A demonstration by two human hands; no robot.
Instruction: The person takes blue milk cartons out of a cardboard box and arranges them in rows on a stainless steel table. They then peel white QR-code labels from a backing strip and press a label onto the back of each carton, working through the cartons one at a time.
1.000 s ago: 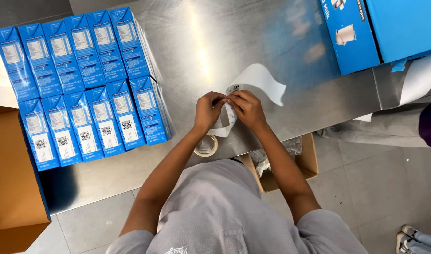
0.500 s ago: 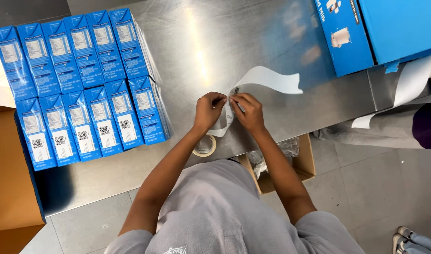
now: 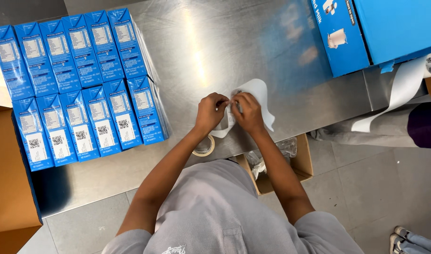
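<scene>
The left hand (image 3: 210, 113) and the right hand (image 3: 246, 113) meet over the near edge of the steel bench (image 3: 253, 51), both pinched narrow on a curling white paper strip (image 3: 261, 94). The fingertips of the two hands nearly touch, and between them sits a small piece, perhaps a label being worked off the strip; it is too small to tell for sure. The strip arches up behind the right hand and hangs down below the left one. It looks thin, light and floppy, with a slick face, so it would buckle or tear if pulled hard; a hold close to the spot being worked, thumb against forefinger, seems to suit it best.

Just below the left wrist a roll of tape (image 3: 204, 146) lies at the bench edge. To the left, two rows of blue cartons (image 3: 84, 84) lie side by side on the bench, with a brown cardboard box (image 3: 8, 188) at the far left. At the far right stand large blue boxes (image 3: 361, 33), and a broader white paper band (image 3: 399, 89) trails off a roll there. Under the bench edge on the floor, an open box with crumpled plastic (image 3: 276, 162) sits near the person's right arm.
</scene>
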